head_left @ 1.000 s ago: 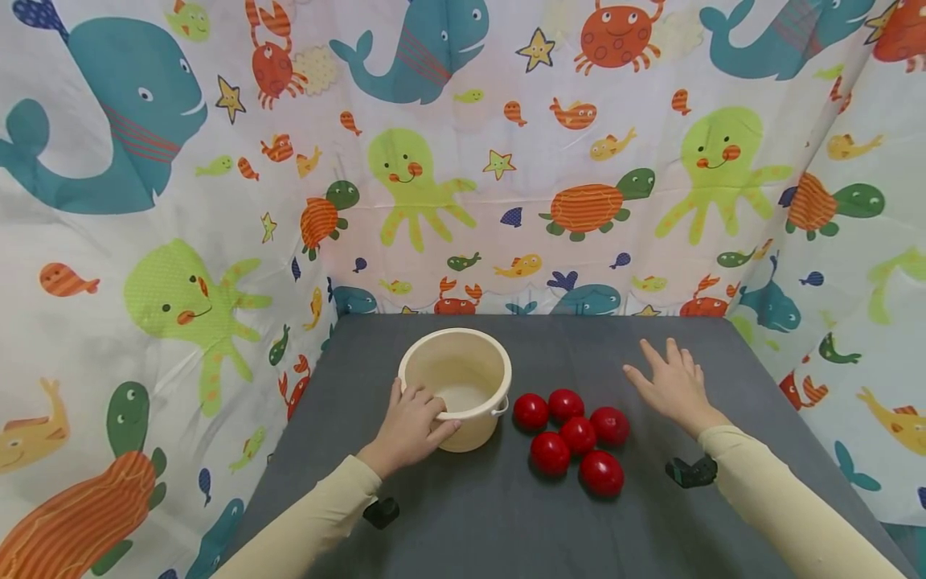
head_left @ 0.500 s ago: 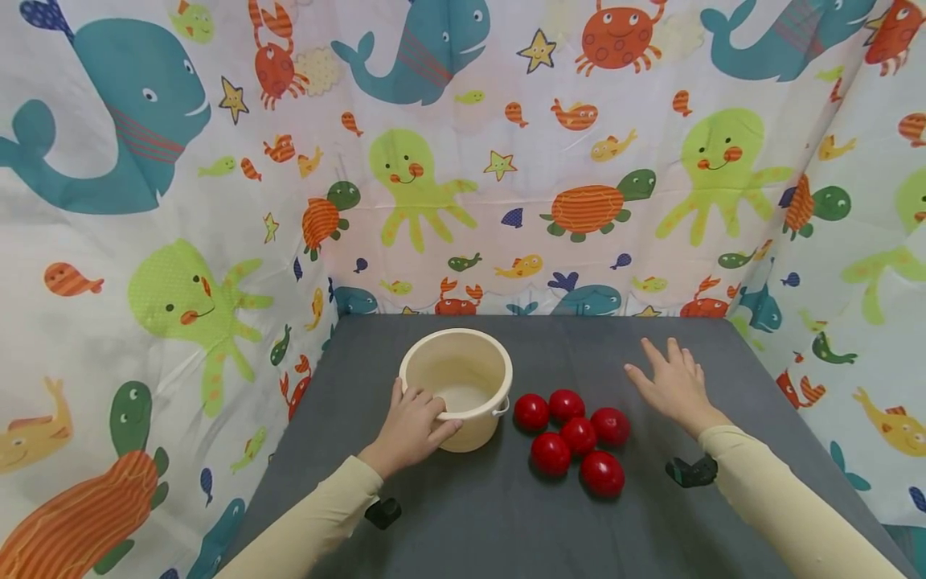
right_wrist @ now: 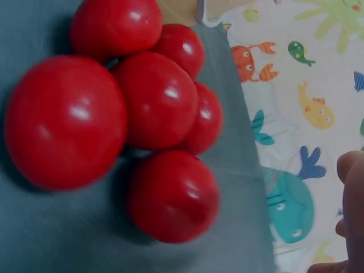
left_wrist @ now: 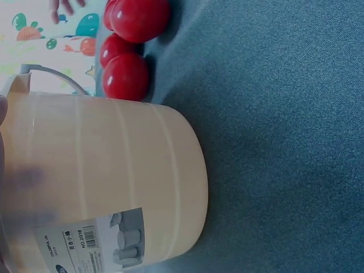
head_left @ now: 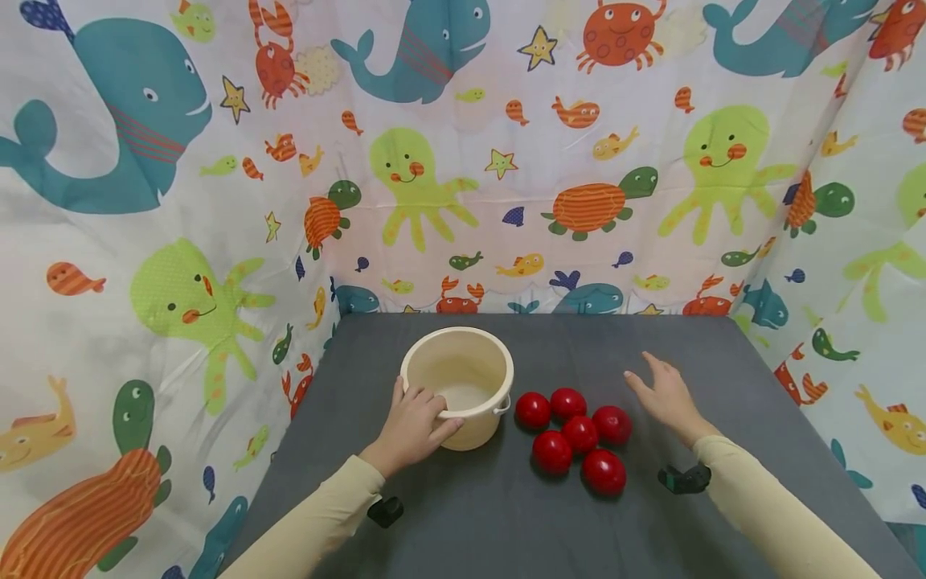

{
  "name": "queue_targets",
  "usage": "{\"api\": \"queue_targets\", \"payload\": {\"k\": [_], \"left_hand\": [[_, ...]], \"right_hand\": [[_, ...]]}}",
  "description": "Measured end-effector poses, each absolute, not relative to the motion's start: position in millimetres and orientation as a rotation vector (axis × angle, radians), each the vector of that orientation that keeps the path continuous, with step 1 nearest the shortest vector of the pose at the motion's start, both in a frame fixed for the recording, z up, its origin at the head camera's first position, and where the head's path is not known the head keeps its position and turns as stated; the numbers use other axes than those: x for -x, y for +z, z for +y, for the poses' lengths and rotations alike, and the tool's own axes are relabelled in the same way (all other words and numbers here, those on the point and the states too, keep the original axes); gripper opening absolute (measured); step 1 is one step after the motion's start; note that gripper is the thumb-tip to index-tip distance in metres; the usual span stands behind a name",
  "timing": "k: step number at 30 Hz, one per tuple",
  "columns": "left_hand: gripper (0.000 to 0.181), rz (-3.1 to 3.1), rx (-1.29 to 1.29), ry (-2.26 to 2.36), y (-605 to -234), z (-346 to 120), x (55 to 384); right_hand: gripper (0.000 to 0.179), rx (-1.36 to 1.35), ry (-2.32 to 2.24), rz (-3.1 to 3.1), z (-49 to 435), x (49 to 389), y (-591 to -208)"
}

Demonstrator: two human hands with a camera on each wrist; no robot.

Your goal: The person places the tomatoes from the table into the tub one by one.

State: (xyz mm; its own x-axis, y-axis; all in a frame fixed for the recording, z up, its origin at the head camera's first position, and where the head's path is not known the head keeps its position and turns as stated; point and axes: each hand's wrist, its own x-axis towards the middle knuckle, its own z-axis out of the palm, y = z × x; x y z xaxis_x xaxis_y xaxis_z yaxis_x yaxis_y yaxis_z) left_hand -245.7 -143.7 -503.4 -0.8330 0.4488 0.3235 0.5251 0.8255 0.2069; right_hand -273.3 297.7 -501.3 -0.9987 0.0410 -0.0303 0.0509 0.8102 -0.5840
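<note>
My left hand (head_left: 408, 428) grips the near-left rim of a cream plastic bucket (head_left: 473, 434), its fingers over the edge. The bucket stands upright, and nothing shows inside. In the left wrist view its ribbed wall (left_wrist: 102, 153) carries a printed label (left_wrist: 94, 244). Several glossy red balls (head_left: 580, 434) sit in a tight cluster right of the bucket. Beyond them to the right hovers my right hand (head_left: 667, 400), holding nothing, its thumb side toward the balls. The right wrist view shows the red balls (right_wrist: 156, 102) close up, with part of that hand (right_wrist: 355, 210) at the right edge.
A dark grey cloth-covered table (head_left: 506, 523) lies under everything. Curtains (head_left: 506, 185) printed with sea animals enclose its back, left and right sides. The bucket's white handle (head_left: 502, 406) hangs at its right side. Each wrist wears a small black device (head_left: 386, 511).
My right hand has turned and dipped slightly, with its fingers now bunched behind one another instead of spread. The left hand, bucket and red balls have stayed in place.
</note>
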Motion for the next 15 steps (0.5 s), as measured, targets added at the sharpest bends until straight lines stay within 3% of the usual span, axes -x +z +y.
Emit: {"api": "queue_targets", "payload": {"k": [8, 15], "left_hand": [[0.035, -2.689, 0.75, -0.389, -508, -144, 247], [0.036, -2.672, 0.747, -0.411, -509, -143, 246]], "right_hand": [[0.083, -0.304, -1.246, 2.659, 291, 263, -540], [0.076, -0.334, -1.458, 2.517, 282, 256, -565]]}}
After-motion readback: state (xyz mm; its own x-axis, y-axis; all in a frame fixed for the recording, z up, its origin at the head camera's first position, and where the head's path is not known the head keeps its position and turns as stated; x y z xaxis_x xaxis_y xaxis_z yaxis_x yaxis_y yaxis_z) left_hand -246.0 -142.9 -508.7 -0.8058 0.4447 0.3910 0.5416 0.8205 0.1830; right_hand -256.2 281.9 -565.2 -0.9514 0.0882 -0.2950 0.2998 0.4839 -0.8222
